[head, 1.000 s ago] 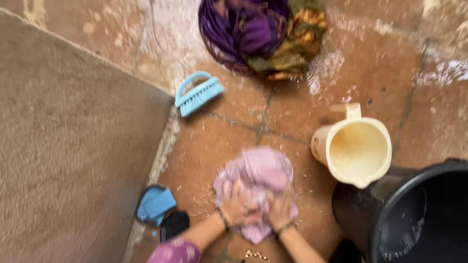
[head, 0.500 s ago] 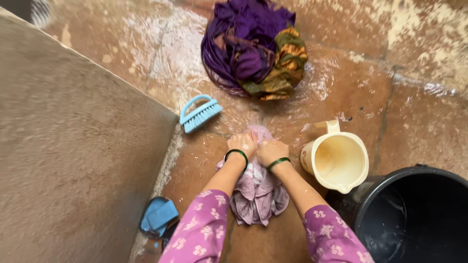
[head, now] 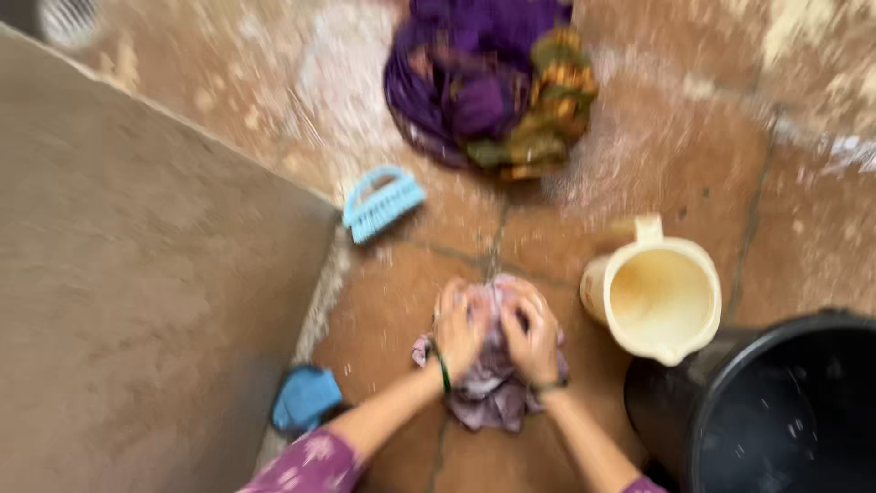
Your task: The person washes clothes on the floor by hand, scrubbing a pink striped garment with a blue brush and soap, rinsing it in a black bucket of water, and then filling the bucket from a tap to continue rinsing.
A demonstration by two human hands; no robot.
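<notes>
The picture is blurred, so fine detail is lost. On a wet, reddish tiled floor [head: 392,301] lies a pale lilac cloth [head: 488,397], bunched into a crumpled heap just left of a cream plastic jug [head: 659,294]. Both hands press down on that cloth side by side: the left hand [head: 459,330] is curled over its left part with the fingers bent into the fabric, and the right hand [head: 534,340] is likewise clenched on its right part, nearer the jug; the 2 hands touch or nearly touch over the middle of the heap. A dark green bangle [head: 443,367] sits on the left wrist, and a dark band shows on the right wrist. The jug stands upright with its mouth open to the camera, and its lower right side is just beside a black bucket [head: 776,411]. Beyond the jug, further from the person, lies a heap of purple and olive-yellow clothes [head: 488,87]. Left of the jug, past the cloth, a light blue scrubbing brush [head: 383,203] lies on the floor at the edge of a raised grey concrete slab [head: 137,301]. A blue object [head: 306,397], too blurred to identify, lies by the slab's lower edge, near the left forearm.
</notes>
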